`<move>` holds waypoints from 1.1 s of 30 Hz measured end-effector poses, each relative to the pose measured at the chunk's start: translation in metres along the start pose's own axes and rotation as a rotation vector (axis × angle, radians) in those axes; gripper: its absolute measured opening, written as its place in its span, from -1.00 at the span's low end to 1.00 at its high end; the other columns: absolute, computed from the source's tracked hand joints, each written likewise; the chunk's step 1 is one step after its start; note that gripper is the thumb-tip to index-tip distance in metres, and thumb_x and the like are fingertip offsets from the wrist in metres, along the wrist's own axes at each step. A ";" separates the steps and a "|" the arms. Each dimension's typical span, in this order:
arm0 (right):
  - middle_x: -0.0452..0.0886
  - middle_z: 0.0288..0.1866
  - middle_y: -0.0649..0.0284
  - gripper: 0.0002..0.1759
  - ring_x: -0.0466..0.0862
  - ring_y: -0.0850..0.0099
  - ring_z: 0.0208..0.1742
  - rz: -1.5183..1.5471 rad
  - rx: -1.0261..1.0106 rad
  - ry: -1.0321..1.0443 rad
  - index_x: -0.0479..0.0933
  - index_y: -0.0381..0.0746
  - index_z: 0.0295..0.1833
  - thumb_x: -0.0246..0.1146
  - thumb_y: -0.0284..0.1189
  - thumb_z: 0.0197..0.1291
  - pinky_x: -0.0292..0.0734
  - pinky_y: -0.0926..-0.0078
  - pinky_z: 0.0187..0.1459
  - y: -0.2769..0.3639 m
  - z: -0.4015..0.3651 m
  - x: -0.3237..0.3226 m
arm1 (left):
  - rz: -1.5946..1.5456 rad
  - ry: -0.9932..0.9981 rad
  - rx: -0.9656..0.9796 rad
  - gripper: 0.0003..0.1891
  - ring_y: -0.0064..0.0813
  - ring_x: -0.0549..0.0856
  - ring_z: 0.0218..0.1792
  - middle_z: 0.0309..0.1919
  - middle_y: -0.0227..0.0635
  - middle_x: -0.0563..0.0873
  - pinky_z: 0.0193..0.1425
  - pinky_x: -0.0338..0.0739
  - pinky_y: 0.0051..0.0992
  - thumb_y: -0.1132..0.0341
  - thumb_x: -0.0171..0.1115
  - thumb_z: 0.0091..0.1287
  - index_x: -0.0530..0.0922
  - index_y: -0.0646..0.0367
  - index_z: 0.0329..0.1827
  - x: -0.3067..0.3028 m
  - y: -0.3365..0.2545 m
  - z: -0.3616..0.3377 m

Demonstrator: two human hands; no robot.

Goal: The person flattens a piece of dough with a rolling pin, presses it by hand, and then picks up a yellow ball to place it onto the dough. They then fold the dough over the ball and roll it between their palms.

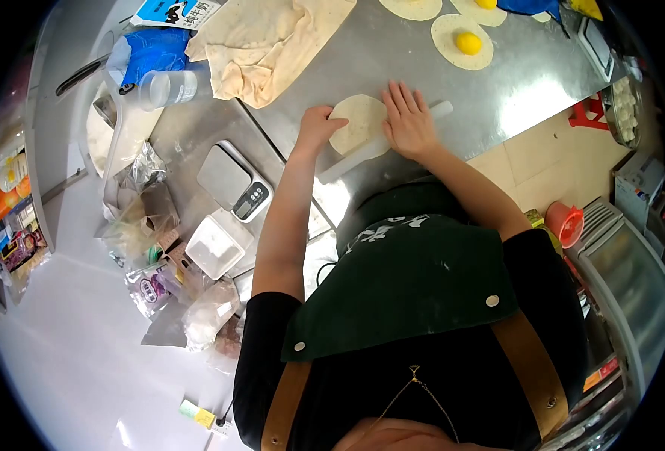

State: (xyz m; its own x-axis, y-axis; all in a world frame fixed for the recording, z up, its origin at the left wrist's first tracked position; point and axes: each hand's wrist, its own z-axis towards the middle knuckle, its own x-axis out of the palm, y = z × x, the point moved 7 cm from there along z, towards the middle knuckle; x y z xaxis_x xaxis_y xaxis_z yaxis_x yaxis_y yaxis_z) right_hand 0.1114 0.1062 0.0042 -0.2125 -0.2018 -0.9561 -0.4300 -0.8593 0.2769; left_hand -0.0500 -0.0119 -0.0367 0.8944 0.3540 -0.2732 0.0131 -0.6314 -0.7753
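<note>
A thin round of dough [359, 120] lies on the metal table. At its left edge my left hand [320, 131] pinches the rim, thumb on top and the other fingers curled. A white rolling pin [351, 159] crosses the lower part of the round at a slant. My right hand [410, 126] rests flat over the pin's right part, fingers stretched out and reaching past the dough's right edge. Farther back sits another dough round [444, 54] with a yellow ball [468, 43] on it. More rounds lie at the top edge, one with a yellow ball.
Behind my left hand lies a large folded sheet of dough [265, 45]. To the left are a kitchen scale [235, 180], a white plastic tub [216, 246], a clear cup [169, 90] and several bags. Another scale [595, 49] stands at the table's right end, near a red stool [589, 113].
</note>
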 end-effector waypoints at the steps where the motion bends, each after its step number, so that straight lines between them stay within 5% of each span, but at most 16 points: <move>1: 0.23 0.52 -0.04 -0.34 0.23 0.06 0.52 -0.014 -0.003 0.036 0.27 -0.29 0.44 0.10 -0.21 0.29 0.06 -0.05 0.48 0.000 -0.003 0.002 | -0.021 -0.003 0.001 -0.80 -0.57 0.61 -0.44 -0.50 -0.32 0.69 -0.36 0.46 -0.49 0.42 0.42 0.05 0.70 0.38 -0.30 0.000 -0.001 0.000; 9: 0.24 0.51 -0.02 -0.30 0.24 0.09 0.52 0.069 -0.072 -0.068 0.31 -0.27 0.40 0.21 -0.15 0.22 0.05 -0.02 0.49 0.005 0.006 -0.004 | 0.049 -0.013 -0.010 -0.78 -0.51 0.61 -0.49 -0.53 -0.25 0.69 -0.39 0.47 -0.44 0.37 0.44 0.01 0.71 0.36 -0.35 0.003 0.004 0.006; 15: 0.46 0.21 0.15 -0.49 0.40 0.19 0.35 0.203 -0.315 0.070 0.53 -0.14 0.07 0.44 -0.34 -0.06 0.12 0.02 0.48 -0.014 -0.080 -0.018 | 0.571 -0.325 0.308 -0.80 -0.34 0.62 -0.49 -0.56 -0.11 0.61 -0.34 0.50 -0.39 0.36 0.40 0.06 0.69 0.27 -0.28 0.018 -0.049 -0.037; 18: 0.50 -0.01 0.26 -0.57 0.47 0.24 0.20 0.249 -0.312 0.097 0.55 -0.11 -0.08 0.46 -0.42 -0.15 0.17 0.04 0.45 -0.027 -0.088 -0.037 | 0.269 -0.167 0.184 -0.78 -0.34 0.65 -0.45 -0.50 -0.15 0.66 -0.30 0.53 -0.39 0.36 0.39 0.08 0.68 0.28 -0.24 0.020 -0.081 -0.066; 21: 0.50 -0.08 0.29 -0.57 0.49 0.28 0.13 0.251 -0.264 0.088 0.54 -0.11 -0.10 0.46 -0.44 -0.18 0.20 0.05 0.43 -0.041 -0.090 -0.060 | -0.141 -0.211 0.128 -0.77 -0.38 0.66 -0.42 -0.45 -0.22 0.70 -0.30 0.53 -0.41 0.38 0.39 0.08 0.67 0.27 -0.21 0.006 -0.046 -0.060; 24: 0.50 -0.06 0.30 -0.57 0.50 0.29 0.14 0.225 -0.246 0.127 0.53 -0.12 -0.09 0.48 -0.42 -0.16 0.22 0.06 0.42 -0.046 -0.085 -0.066 | 0.077 -0.162 0.170 -0.73 -0.44 0.66 -0.41 -0.42 -0.29 0.72 -0.27 0.54 -0.45 0.40 0.39 0.08 0.67 0.27 -0.14 0.007 -0.003 -0.038; 27: 0.50 -0.09 0.28 -0.63 0.49 0.25 0.11 0.213 -0.285 0.151 0.55 -0.13 -0.11 0.46 -0.39 -0.09 0.21 0.10 0.43 -0.037 -0.058 -0.057 | 0.279 -0.141 0.015 -0.67 -0.45 0.69 -0.35 -0.35 -0.24 0.74 -0.20 0.57 -0.45 0.40 0.39 0.08 0.67 0.26 -0.06 0.007 0.025 -0.027; 33: 0.51 0.14 0.12 -0.55 0.45 0.16 0.28 0.169 -0.267 0.098 0.52 -0.17 0.05 0.36 -0.20 0.08 0.16 0.04 0.45 -0.016 -0.012 -0.031 | -0.140 -0.163 0.042 -0.72 -0.52 0.67 -0.30 -0.30 -0.27 0.74 -0.15 0.54 -0.51 0.44 0.33 0.16 0.66 0.34 -0.05 0.011 0.029 -0.018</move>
State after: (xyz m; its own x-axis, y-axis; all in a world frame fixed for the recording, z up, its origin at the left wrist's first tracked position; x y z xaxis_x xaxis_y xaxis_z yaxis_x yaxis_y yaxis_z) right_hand 0.1357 0.1203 0.0278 -0.1705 -0.3847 -0.9072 -0.1478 -0.9003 0.4095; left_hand -0.0316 -0.0382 -0.0517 0.8010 0.5454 -0.2467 0.1109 -0.5403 -0.8341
